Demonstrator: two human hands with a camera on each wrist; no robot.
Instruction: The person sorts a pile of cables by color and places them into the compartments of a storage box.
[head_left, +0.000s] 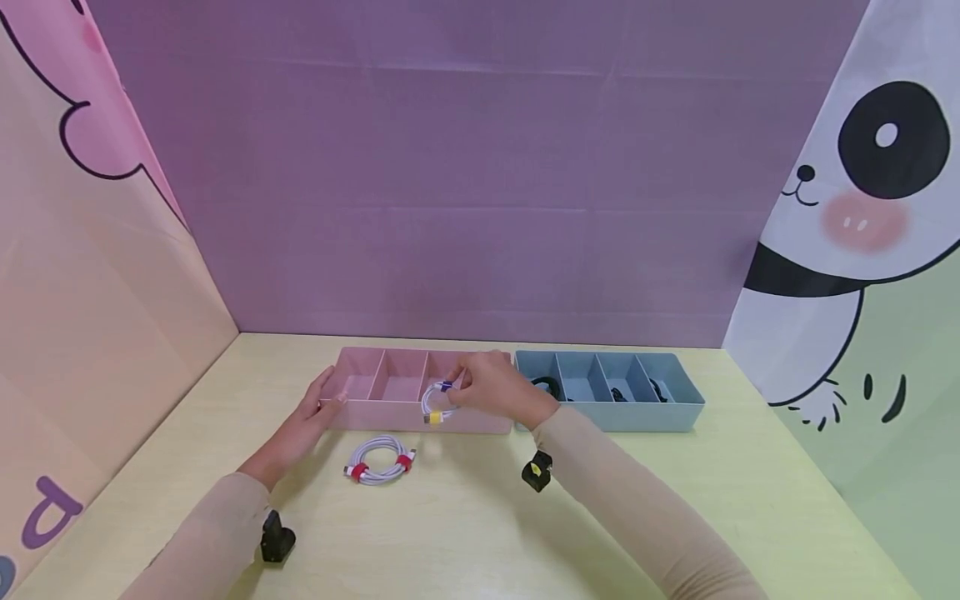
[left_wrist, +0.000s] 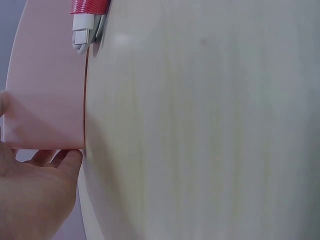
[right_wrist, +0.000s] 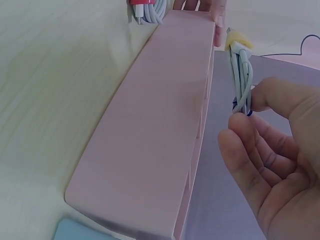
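My right hand (head_left: 491,385) pinches a small coiled white cable (right_wrist: 241,80) between thumb and fingertips, at its dark blue tie. A yellow tie wraps the far end of that coil, which hangs over the front wall of the pink divided box (head_left: 420,417). At the box's left end, my left hand (head_left: 311,410) grips the corner, thumb by the front rim and fingers around the end wall, as the left wrist view shows. On the table in front of the box lies a larger coiled white cable (head_left: 380,460) with two red ties.
A blue divided box (head_left: 622,417) stands right beside the pink one. Black cables (head_left: 551,385) lie in several of its compartments. Behind both boxes rises a purple backdrop (head_left: 480,183), and printed panels flank the light wooden table (head_left: 420,542).
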